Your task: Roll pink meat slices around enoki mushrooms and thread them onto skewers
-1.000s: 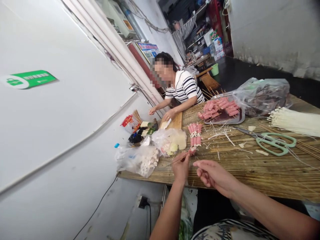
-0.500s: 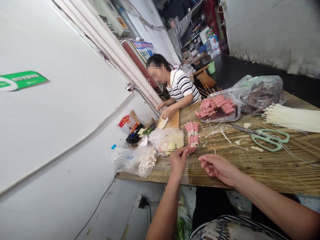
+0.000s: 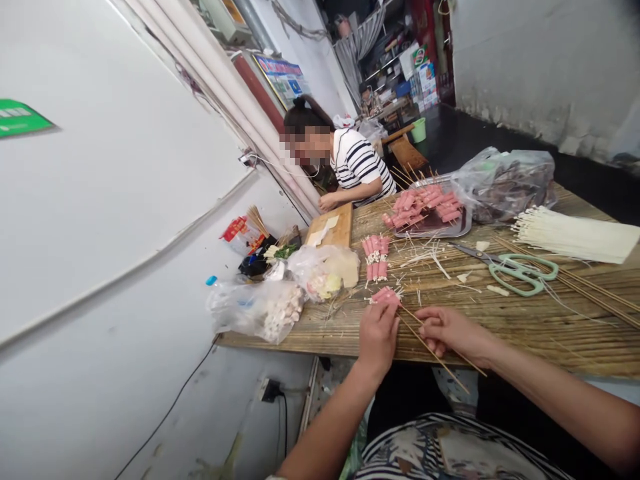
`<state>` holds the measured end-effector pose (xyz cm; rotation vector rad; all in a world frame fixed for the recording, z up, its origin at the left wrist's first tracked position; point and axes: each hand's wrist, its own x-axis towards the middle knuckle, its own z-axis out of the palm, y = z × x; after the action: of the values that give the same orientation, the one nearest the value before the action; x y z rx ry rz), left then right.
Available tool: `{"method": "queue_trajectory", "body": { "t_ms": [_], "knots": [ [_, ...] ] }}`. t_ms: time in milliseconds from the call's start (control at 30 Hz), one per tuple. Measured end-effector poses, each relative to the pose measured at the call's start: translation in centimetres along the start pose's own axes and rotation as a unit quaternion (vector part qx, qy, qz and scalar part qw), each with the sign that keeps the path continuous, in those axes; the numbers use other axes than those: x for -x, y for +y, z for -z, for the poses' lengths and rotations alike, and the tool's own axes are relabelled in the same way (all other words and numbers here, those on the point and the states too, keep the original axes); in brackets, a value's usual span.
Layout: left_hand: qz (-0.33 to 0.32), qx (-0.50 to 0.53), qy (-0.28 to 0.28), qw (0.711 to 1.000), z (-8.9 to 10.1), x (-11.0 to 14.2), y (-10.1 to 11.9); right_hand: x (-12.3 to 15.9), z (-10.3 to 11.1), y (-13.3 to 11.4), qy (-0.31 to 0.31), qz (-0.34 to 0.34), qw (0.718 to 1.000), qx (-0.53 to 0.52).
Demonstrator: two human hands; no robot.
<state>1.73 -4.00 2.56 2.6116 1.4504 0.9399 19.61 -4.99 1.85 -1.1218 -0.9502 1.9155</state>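
Note:
Between the fingers of my left hand (image 3: 377, 337) is a pink meat roll (image 3: 386, 295) with white enoki mushroom tips poking out of its ends. Two thin bamboo skewers (image 3: 440, 363) run from the roll down to the right, past the table edge. My right hand (image 3: 453, 333) is curled at the upper skewer, its thumb and fingertips closed on it. Just beyond the roll lie several finished rolls (image 3: 376, 259) side by side on skewers, with enoki ends showing. Parts of the held roll are hidden behind my left fingers.
A metal tray (image 3: 463, 227) bears skewered meat rolls. Scissors (image 3: 520, 270), enoki (image 3: 575, 233) and loose skewers (image 3: 600, 293) lie to the right. Plastic bags (image 3: 260, 307) stand at the left wall. Across the table, a person (image 3: 357, 163) in a striped top sits at a cutting board (image 3: 345, 227).
The skewers in the held roll pointed left and now point down to the right. My right hand has closed on one. The person opposite has drawn their hands together.

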Motion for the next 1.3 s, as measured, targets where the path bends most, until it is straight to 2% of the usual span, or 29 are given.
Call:
{"method": "queue_trajectory", "body": {
  "t_ms": [67,100,133,200,267,367,467,567,667,800,900,1033,1100,1167,1233,1300],
  "knots": [
    [0.02,0.015,0.028,0.999,-0.1,0.6,-0.3,0.2,0.6,0.3,0.052,0.034,0.987,0.149],
    [0.032,0.026,0.046,0.998,-0.1,0.8,-0.6,0.3,0.8,0.2,0.075,0.062,0.965,0.242],
    [0.044,0.038,0.065,0.996,-0.1,1.0,-0.9,0.5,0.9,0.1,0.093,0.096,0.932,0.336],
    [0.07,0.054,0.1,0.991,-0.2,1.0,-1.8,0.8,0.9,-0.3,0.118,0.154,0.844,0.5],
    [0.105,0.06,0.104,0.987,-0.4,0.6,-2.7,1.1,0.7,-0.7,0.125,0.172,0.767,0.605],
    [0.172,0.076,0.073,0.979,-1.0,-0.6,-3.5,1.3,0.4,-0.7,0.137,0.161,0.702,0.68],
    [0.216,0.094,0.043,0.971,-1.5,-1.8,-3.7,1.2,0.4,-0.6,0.146,0.155,0.669,0.713],
    [0.225,0.11,0.015,0.968,-1.5,-2.5,-3.5,1.1,0.6,-0.5,0.16,0.178,0.652,0.719],
    [0.202,0.119,-0.003,0.972,-1.3,-2.3,-3.3,1.0,1.0,-0.1,0.179,0.235,0.638,0.711],
    [0.166,0.117,0.009,0.979,-1.5,-1.7,-3.4,1.2,1.1,0.7,0.187,0.289,0.597,0.725],
    [0.148,0.123,0.027,0.981,-1.7,-1.7,-3.3,1.4,0.6,0.9,0.188,0.288,0.56,0.754],
    [0.113,0.128,0.036,0.985,-1.4,-2.7,-2.7,1.3,-0.6,0.1,0.175,0.251,0.503,0.808],
    [0.099,0.134,0.037,0.985,-0.7,-3.4,-2.3,1.3,-0.8,-0.5,0.175,0.228,0.495,0.82],
    [0.091,0.148,0.048,0.984,0.2,-4.0,-2.0,1.2,-0.4,-1.0,0.174,0.196,0.519,0.814],
    [0.116,0.168,0.093,0.975,1.2,-4.4,-2.0,1.0,0.7,-1.6,0.17,0.173,0.584,0.775],
    [0.168,0.191,0.164,0.953,2.1,-4.3,-2.2,1.0,1.9,-2.3,0.155,0.174,0.683,0.692]
  ]
}}
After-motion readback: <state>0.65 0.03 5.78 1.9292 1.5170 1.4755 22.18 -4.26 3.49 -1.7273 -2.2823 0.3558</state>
